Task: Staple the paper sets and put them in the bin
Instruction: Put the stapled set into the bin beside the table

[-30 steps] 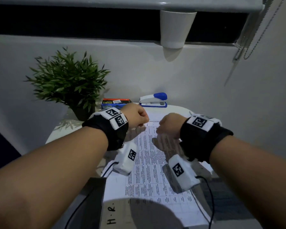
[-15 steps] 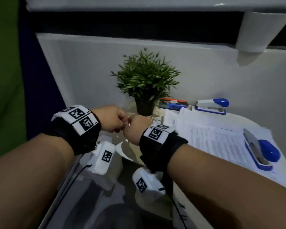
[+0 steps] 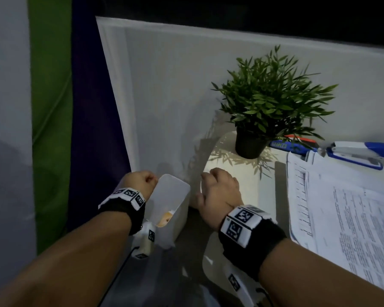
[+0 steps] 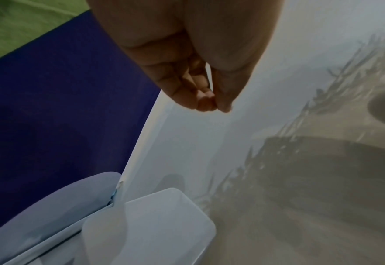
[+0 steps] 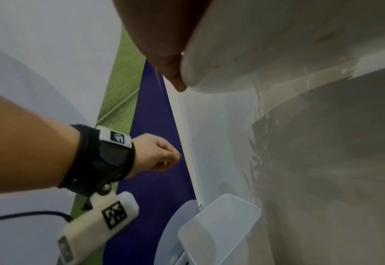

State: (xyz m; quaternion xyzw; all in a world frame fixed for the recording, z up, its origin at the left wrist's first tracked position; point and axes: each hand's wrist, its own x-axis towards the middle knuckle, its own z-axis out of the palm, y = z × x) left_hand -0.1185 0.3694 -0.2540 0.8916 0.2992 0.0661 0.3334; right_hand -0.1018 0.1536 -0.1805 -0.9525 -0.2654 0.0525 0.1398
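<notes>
- Left hand point(image 3: 141, 181): held above and just left of the translucent white plastic bin point(image 3: 171, 209); fingers curled in, fingertips point(image 4: 206, 100) meeting the thumb; whether they pinch anything cannot be told.
- Right hand point(image 3: 220, 193): lies on the left edge of the round white table point(image 3: 242, 173), palm down, fingers bent over the rim; no object seen in its hold.
- Translucent white plastic bin: stands below table level, between the two hands, beside the table's left edge and against the white wall panel; rectangular mouth with rounded corners, tilted in the head view.
- Bin contents: a pale orange patch shows near its lower inner wall; what it is cannot be told.
- Stack of printed white paper sheets point(image 3: 341, 207): lies flat on the table to the right of the right hand, well apart from the bin; dense text and table lines, edges fanned unevenly.
- Blue-and-white stapler point(image 3: 359, 152): rests at the far edge of the paper stack.
- Blue-and-orange staple box point(image 3: 290, 142): just left of the stapler, behind the plant.
- Green artificial plant in a dark pot point(image 3: 268, 103): stands on the table's far left part.
</notes>
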